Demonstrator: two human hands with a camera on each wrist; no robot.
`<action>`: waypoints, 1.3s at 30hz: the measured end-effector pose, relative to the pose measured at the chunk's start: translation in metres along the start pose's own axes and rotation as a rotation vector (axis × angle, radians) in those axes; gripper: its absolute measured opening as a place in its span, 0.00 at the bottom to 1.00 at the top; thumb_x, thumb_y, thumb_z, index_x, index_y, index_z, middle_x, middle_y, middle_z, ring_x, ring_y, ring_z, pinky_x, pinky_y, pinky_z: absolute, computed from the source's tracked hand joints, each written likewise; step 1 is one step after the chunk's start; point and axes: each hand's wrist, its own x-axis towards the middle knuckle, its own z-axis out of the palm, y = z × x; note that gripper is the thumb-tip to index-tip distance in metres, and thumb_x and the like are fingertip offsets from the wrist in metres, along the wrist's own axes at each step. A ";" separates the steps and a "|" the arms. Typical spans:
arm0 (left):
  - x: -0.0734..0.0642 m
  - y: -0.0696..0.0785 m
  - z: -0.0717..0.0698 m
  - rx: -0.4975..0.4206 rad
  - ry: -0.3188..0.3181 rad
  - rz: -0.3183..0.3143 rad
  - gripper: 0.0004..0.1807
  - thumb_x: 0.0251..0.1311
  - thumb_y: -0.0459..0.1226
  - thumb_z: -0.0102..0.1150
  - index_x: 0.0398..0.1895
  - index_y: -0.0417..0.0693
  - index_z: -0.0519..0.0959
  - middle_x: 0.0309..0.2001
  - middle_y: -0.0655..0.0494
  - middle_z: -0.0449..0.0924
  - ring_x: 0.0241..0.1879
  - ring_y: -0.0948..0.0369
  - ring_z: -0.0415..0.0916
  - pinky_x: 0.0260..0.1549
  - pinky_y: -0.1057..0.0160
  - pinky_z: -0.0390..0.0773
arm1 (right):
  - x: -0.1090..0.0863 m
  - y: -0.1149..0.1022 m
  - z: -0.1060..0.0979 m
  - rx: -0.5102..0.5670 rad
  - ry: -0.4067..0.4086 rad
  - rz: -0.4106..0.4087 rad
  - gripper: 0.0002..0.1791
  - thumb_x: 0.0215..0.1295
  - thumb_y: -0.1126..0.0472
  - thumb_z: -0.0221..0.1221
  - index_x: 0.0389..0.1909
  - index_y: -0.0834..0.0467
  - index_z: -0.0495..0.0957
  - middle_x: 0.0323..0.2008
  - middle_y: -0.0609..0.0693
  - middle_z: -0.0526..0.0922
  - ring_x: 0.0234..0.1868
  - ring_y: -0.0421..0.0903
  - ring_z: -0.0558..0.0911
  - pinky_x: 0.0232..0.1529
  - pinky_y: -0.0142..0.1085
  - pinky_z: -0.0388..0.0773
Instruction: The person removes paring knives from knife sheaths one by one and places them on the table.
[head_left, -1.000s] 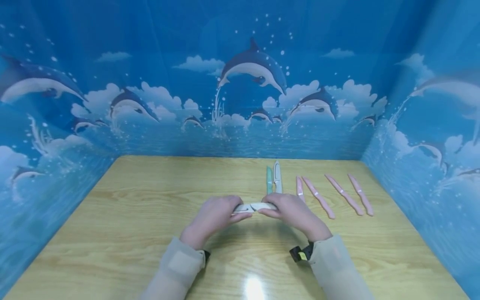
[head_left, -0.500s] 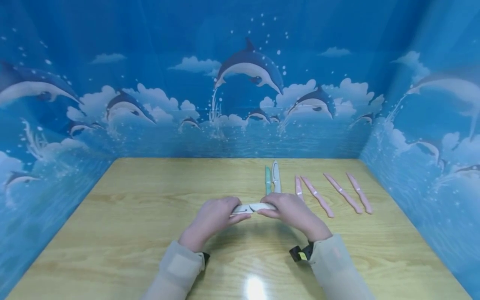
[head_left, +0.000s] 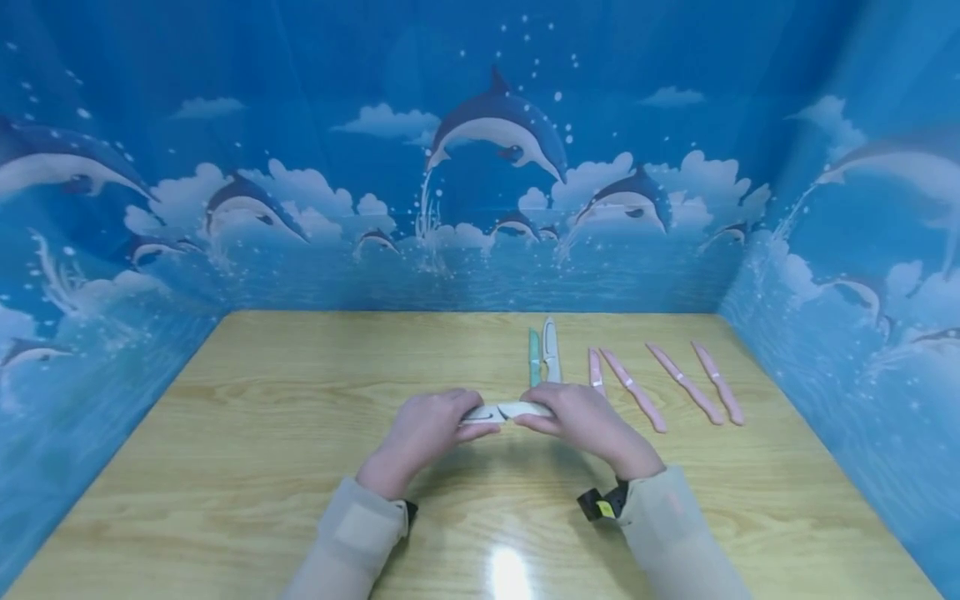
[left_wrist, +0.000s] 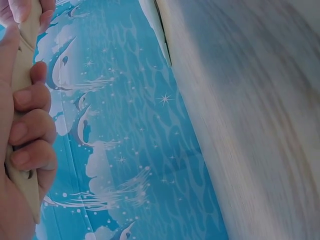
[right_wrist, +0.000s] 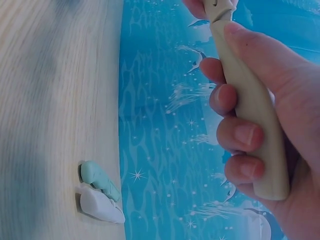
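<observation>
Left hand: fingers curl round one end of a cream knife. Right hand: grasps its handle (thumb laid lengthwise). Both angle inward; knife lies crosswise between, above wooden table.

The right hand curls its fingers round a cream handle; a mint-green knife and a white knife lie side by side on the tabletop, beyond it a blue dolphin-print backdrop.
</observation>
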 end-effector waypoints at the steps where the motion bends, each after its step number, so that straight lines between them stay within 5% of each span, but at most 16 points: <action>1: 0.000 -0.001 0.001 0.003 0.013 0.005 0.19 0.58 0.57 0.61 0.31 0.53 0.79 0.24 0.64 0.80 0.18 0.71 0.67 0.16 0.75 0.67 | 0.000 0.000 0.000 0.001 0.000 -0.001 0.13 0.66 0.47 0.59 0.41 0.51 0.82 0.33 0.42 0.85 0.29 0.36 0.81 0.35 0.34 0.79; 39: -0.001 -0.002 0.005 -0.009 0.055 0.026 0.17 0.58 0.57 0.61 0.28 0.54 0.77 0.21 0.66 0.75 0.16 0.72 0.61 0.15 0.75 0.63 | -0.001 0.001 -0.002 0.009 -0.010 0.002 0.14 0.67 0.47 0.58 0.43 0.51 0.83 0.36 0.43 0.86 0.32 0.39 0.83 0.36 0.34 0.80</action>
